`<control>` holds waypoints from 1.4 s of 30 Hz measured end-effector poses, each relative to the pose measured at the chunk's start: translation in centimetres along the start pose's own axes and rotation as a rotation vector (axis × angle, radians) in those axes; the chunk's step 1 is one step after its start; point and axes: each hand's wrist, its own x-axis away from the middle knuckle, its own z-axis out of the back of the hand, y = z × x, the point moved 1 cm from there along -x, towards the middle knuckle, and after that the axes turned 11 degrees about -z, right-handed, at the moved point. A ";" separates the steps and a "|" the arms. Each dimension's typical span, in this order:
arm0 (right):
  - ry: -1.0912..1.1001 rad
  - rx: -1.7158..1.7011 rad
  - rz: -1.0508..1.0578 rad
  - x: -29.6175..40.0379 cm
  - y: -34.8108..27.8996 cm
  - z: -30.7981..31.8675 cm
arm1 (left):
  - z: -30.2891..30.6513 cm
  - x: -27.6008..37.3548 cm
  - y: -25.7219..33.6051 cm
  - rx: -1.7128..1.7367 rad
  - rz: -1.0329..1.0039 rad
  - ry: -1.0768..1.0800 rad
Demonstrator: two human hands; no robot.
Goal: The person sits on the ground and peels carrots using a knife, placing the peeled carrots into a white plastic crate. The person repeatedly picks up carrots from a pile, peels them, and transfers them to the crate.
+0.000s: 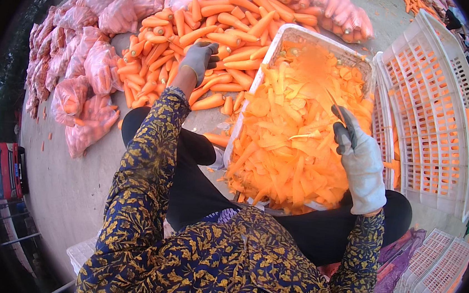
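Observation:
My left hand (199, 62), in a grey work glove, is over the near part of a heap of whole carrots (232, 33). Its fingers are slightly curled beside a carrot; whether they grip one is hidden. My right hand (358, 161) wears a whitish glove with grey fingers and is closed on a thin-bladed hand tool (338, 107), probably a peeler, blurred at its far end. Under that tool lies a mound of carrot peelings (286, 130), with some cut round ends among them. The peelings fill a white plastic crate (249, 106) between my knees.
Pink bags of carrots (118, 13) are stacked at the left and far side. Upright white slotted crates (434, 109) stand close on my right, with carrots behind their slats. More crates (427, 280) sit at lower right. A red vehicle (4, 170) is at far left.

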 end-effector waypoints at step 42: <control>-0.021 -0.763 -0.229 1.0 5.4 -0.5 | -9.0 20.0 -7.0 0.303 0.063 -0.440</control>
